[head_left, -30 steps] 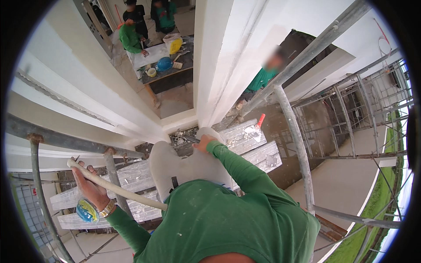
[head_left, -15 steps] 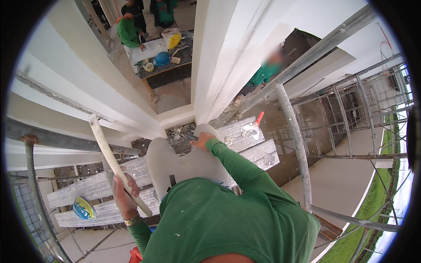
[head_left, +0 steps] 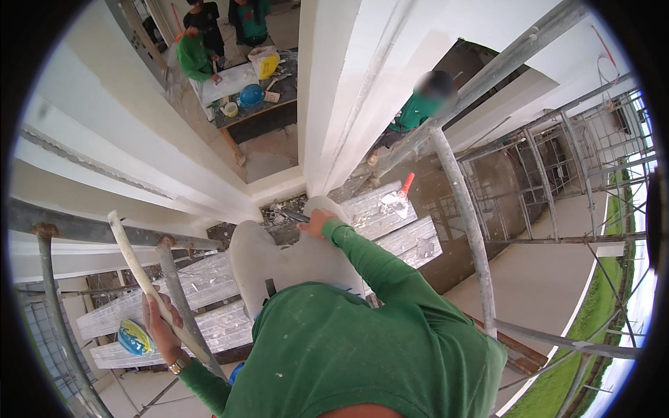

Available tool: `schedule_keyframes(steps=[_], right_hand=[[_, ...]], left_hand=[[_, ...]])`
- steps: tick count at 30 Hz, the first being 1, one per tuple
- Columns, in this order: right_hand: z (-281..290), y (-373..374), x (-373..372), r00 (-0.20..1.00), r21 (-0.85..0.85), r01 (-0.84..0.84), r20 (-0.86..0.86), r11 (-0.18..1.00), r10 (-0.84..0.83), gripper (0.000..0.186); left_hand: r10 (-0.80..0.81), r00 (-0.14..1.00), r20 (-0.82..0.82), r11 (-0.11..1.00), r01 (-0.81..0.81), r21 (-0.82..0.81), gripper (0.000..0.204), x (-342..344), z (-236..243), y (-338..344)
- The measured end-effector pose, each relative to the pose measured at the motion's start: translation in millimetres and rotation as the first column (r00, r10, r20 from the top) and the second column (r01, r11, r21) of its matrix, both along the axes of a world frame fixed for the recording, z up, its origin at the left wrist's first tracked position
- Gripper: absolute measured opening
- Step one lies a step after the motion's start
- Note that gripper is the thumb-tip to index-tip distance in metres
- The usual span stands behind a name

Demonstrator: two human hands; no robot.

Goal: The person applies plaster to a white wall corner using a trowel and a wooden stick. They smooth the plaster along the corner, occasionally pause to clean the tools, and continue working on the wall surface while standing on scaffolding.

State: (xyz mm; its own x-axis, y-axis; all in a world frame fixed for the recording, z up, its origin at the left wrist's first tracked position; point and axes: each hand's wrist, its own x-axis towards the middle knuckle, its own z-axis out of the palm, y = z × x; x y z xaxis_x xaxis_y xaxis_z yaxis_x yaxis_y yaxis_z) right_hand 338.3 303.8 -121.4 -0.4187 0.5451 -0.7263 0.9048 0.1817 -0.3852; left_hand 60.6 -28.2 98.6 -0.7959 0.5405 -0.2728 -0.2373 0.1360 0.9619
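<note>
The left hand (head_left: 162, 327) was clamped on a long pale stick (head_left: 150, 285) beside the scaffold pole (head_left: 178, 296), the right hand (head_left: 317, 223) lay fingers together on the grey slab (head_left: 293, 261), which might tip off the planks (head_left: 209, 279) if jolted.

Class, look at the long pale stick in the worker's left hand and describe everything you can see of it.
The stick is a long, slim, off-white rod, slightly bent and smeared, perhaps with plaster. The left hand grips it near the lower end. It slants up and to the left, crossing a scaffold pipe. Its lower end is hidden behind the green sleeve.
</note>
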Motion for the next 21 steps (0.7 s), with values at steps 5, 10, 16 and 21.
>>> schedule_keyframes(steps=[5,10,16,21], right_hand=[[-9.4,4.9,4.3,1.000,0.027,0.001,-0.026,1.000,0.000,0.068],[-14.2,2.2,-4.0,0.999,0.072,0.000,-0.035,0.997,0.002,0.069],[-16.0,6.5,0.9,0.998,-0.049,0.053,-0.015,0.997,-0.054,0.069],[-14.5,-1.1,-7.2,0.994,-0.030,0.085,-0.069,0.996,-0.087,0.068]], left_hand=[[-0.223,0.974,-0.027,0.927,0.204,-0.316,0.023,-1.5,-52.9,-6.5],[-0.329,0.898,-0.292,0.833,0.130,-0.538,0.024,18.9,-64.7,-2.7],[-0.180,0.944,-0.276,0.912,0.055,-0.408,0.031,6.2,-55.3,9.8],[-0.123,0.986,-0.113,0.974,0.098,-0.204,0.033,-0.7,-54.4,-19.6]])
